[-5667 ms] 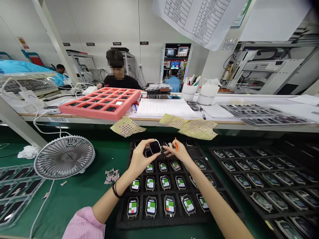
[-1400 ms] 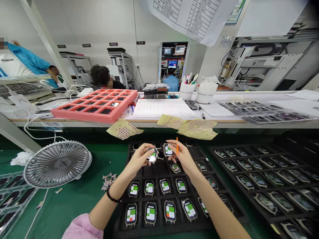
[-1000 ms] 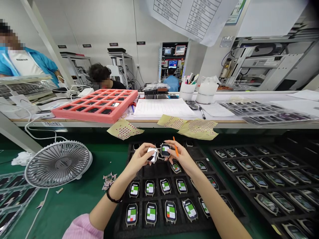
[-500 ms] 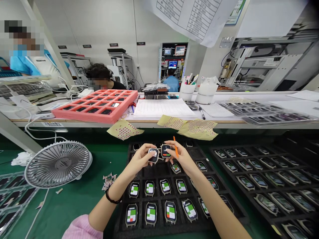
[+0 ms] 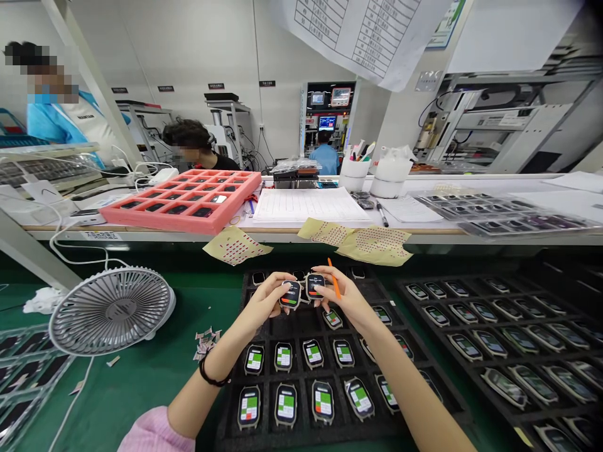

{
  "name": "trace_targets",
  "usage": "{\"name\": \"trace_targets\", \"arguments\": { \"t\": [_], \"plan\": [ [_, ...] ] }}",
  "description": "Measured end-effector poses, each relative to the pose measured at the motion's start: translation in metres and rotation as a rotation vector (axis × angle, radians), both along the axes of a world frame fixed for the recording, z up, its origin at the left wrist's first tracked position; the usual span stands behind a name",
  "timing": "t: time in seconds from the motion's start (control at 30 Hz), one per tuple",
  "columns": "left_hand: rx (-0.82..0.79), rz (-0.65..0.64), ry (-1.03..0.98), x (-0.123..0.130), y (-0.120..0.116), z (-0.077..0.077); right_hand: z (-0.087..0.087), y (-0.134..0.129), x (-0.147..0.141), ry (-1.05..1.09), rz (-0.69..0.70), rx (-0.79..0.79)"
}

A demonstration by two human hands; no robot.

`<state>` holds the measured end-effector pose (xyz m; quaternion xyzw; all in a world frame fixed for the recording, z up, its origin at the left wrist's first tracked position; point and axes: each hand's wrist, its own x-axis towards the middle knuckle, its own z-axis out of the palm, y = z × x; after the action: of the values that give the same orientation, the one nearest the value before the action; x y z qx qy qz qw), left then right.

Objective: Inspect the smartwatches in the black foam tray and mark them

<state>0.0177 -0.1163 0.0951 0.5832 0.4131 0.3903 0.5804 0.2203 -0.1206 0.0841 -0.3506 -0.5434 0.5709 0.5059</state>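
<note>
My left hand [image 5: 269, 297] grips a strapless smartwatch [image 5: 290, 300] by its edge, its thumb over the top of the lit screen. In my right hand [image 5: 340, 292] is a second smartwatch [image 5: 315, 282], the thumb low on its dark screen, which shows text and a red bar. An orange stick-like tool [image 5: 334, 278] is also tucked between the right fingers. The two watches are side by side above a black foam tray [image 5: 271, 394], where several watch bodies [image 5: 286, 405] lie in compartments with green, white and red blocks on their screens.
A second black tray of watches [image 5: 511, 342] lies to the right. At left stand a grey fan [image 5: 110, 307] and scattered paper scraps [image 5: 206, 343]. The shelf above carries a pink foam tray [image 5: 217, 220], papers [image 5: 306, 205] and a pen cup [image 5: 354, 172]. Other people are beyond.
The left watch's screen went from a whitish display to a dark one with a red and green band. More text shows on the right watch. Both hands stay nearly in place.
</note>
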Motion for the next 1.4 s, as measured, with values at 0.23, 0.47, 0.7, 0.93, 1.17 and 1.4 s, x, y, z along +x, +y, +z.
{"name": "trace_targets", "arguments": {
  "t": [0.23, 0.47, 0.7, 0.93, 1.17, 1.4],
  "plan": [
    [-0.059, -0.056, -0.096, -0.004, -0.007, 0.012, 0.006, -0.002, 0.009, 0.119, 0.103, -0.050],
    [0.011, -0.081, -0.084, -0.005, -0.009, 0.011, 0.006, -0.004, 0.008, 0.074, 0.086, -0.018],
    [0.150, -0.118, -0.133, -0.003, -0.008, 0.005, 0.004, -0.004, 0.002, -0.035, 0.029, 0.057],
    [0.169, -0.067, -0.100, -0.001, -0.006, 0.001, 0.004, -0.006, -0.001, -0.042, 0.055, 0.069],
    [0.101, -0.038, -0.134, -0.001, -0.001, -0.003, 0.000, -0.003, 0.001, -0.052, 0.081, 0.092],
    [0.128, -0.014, -0.140, 0.001, 0.001, -0.006, 0.004, -0.006, 0.000, -0.071, 0.048, 0.071]
  ]
}}
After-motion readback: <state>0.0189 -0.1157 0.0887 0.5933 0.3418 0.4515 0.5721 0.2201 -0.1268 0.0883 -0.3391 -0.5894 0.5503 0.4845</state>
